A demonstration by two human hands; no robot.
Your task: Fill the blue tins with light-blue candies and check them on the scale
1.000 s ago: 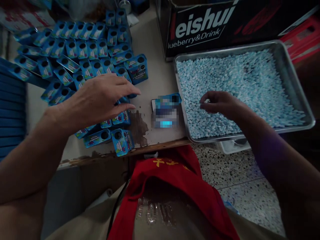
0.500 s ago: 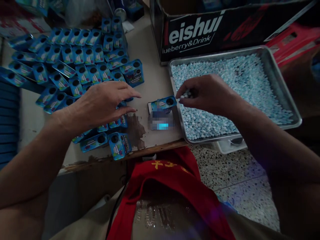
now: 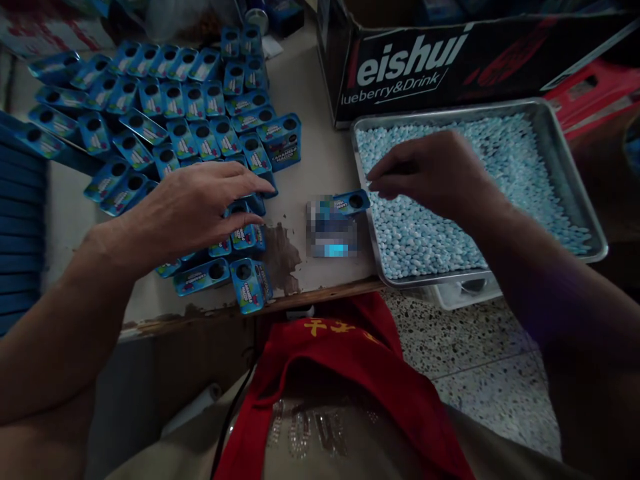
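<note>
My left hand (image 3: 200,203) hovers over the blue packs at the left, thumb and fingers apart, holding nothing. My right hand (image 3: 430,173) is above the left part of a metal tray (image 3: 575,180) of small pale-blue candies (image 3: 430,247). Its fingers are bent toward the thumb; whether candies are between them is too dark to tell. One blue pack (image 3: 353,202) with a dark round hole lies between my hands, its right end by the tray's rim. It overlaps a blurred, pixelated object (image 3: 333,233). Rows of similar blue packs (image 3: 205,140) stand on the table.
A black cardboard box (image 3: 400,67) with white lettering stands behind the tray. Something red (image 3: 595,93) lies at the right. A white container (image 3: 465,293) shows under the tray's front edge. Ridged blue material (image 3: 23,233) is at the far left, and a can (image 3: 257,20) at the back.
The view has shifted, so the table things appear farther right. The candies that showed between my right fingers no longer show, and those fingers are closer together. My left hand remains apart.
</note>
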